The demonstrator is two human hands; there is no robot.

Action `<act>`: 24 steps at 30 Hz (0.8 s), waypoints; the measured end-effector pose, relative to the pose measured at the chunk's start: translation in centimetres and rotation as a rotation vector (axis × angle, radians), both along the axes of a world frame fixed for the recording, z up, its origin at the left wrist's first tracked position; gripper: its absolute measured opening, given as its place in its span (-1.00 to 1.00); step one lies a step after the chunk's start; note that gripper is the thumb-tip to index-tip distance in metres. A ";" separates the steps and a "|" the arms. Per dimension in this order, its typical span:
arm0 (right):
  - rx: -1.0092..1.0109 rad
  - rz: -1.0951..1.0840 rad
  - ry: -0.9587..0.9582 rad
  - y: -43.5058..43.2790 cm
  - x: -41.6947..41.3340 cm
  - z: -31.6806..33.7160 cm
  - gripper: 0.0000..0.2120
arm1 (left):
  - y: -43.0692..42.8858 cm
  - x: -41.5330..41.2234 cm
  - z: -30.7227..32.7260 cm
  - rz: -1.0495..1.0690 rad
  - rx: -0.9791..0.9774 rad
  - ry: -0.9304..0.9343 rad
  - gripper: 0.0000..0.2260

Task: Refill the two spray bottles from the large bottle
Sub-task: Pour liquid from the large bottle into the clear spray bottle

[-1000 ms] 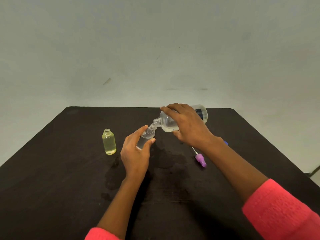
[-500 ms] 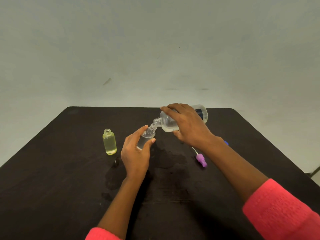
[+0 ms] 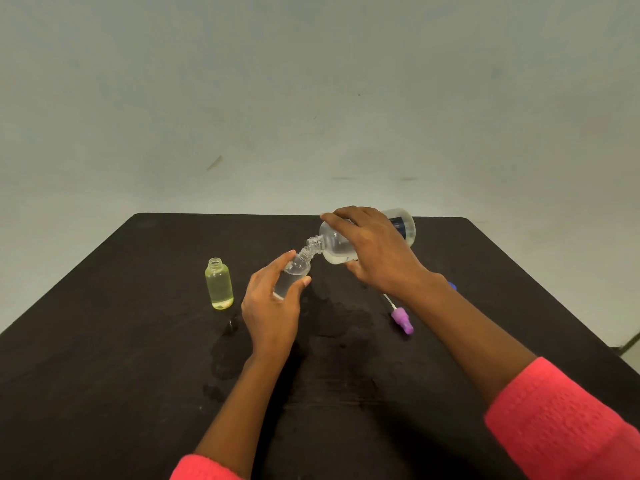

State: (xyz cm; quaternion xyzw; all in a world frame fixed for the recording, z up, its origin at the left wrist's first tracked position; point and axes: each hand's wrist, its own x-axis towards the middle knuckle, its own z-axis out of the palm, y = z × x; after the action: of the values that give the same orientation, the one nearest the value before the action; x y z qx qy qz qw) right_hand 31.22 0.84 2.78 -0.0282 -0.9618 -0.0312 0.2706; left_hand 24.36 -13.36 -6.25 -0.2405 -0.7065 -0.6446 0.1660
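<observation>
right hand (image 3: 377, 251) tilting large bottle (image 3: 334, 245), left hand (image 3: 273, 306) steadying

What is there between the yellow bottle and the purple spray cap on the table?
In the head view, the left hand gripping the small clear bottle sits between the yellow bottle and the purple spray cap, beside a wet patch.

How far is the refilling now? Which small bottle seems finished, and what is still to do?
Looks done: the yellow bottle stands open on the table, apparently holding liquid. In hand: the left hand holds the clear bottle tilted while the right hand tips the large bottle, neck to neck. Left: finish this pour and refit the spray tops; the purple spray top lies on the table.
</observation>
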 end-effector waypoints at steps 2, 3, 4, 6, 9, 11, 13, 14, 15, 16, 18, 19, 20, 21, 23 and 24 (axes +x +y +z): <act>-0.001 -0.002 0.001 0.0 0.0 0.0 -0.29 | 0.0 0.0 0.0 0.001 -0.002 0.004 -0.58; 0.000 -0.002 0.001 0.0 0.0 0.0 -0.29 | 0.0 0.0 0.0 0.002 -0.001 0.006 -0.58; 0.002 -0.002 0.003 0.0 0.0 0.0 -0.29 | 0.0 0.0 0.0 0.003 -0.001 0.007 -0.58; 0.003 -0.001 0.003 0.0 0.0 0.0 -0.29 | 0.0 0.0 0.0 0.002 -0.002 0.004 -0.59; 0.000 0.003 0.005 0.0 0.0 0.0 -0.29 | 0.0 0.0 0.0 0.000 0.001 -0.008 -0.59; -0.004 0.007 0.006 0.0 0.0 0.0 -0.28 | 0.0 0.1 0.0 -0.002 0.007 -0.016 -0.59; -0.002 0.007 0.005 0.0 0.0 0.0 -0.28 | -0.1 0.1 0.0 0.000 0.008 -0.010 -0.59; -0.002 0.009 0.007 0.0 0.0 0.0 -0.28 | -0.1 0.0 0.0 0.001 0.005 -0.006 -0.59; -0.004 0.010 0.009 -0.1 0.0 0.0 -0.28 | -0.1 0.0 0.0 0.002 0.002 -0.003 -0.59; -0.005 0.010 0.010 -0.1 0.0 0.0 -0.29 | 0.0 0.0 0.0 0.003 -0.002 -0.003 -0.59; -0.006 0.008 0.007 0.0 0.0 0.0 -0.29 | 0.0 0.0 0.0 0.004 -0.007 0.001 -0.59; -0.007 0.007 0.005 0.0 0.0 0.0 -0.29 | 0.0 0.0 0.0 0.005 -0.008 0.004 -0.59; -0.007 0.006 0.005 0.0 0.0 0.0 -0.29 | 0.0 0.0 0.0 0.006 -0.009 0.007 -0.59; -0.007 0.006 0.004 0.0 0.1 0.0 -0.28 | 0.0 0.0 -0.1 0.005 -0.009 0.009 -0.59; -0.009 0.003 0.004 0.0 0.1 0.0 -0.28 | 0.0 0.0 -0.1 0.006 -0.011 0.012 -0.59; -0.010 0.002 0.003 0.0 0.1 0.0 -0.28 | 0.0 0.0 -0.1 0.008 -0.014 0.012 -0.59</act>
State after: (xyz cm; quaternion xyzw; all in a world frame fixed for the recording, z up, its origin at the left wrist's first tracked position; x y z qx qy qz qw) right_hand 31.27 0.81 2.79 -0.0287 -0.9616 -0.0259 0.2718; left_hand 24.34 -13.40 -6.38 -0.2430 -0.7109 -0.6374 0.1712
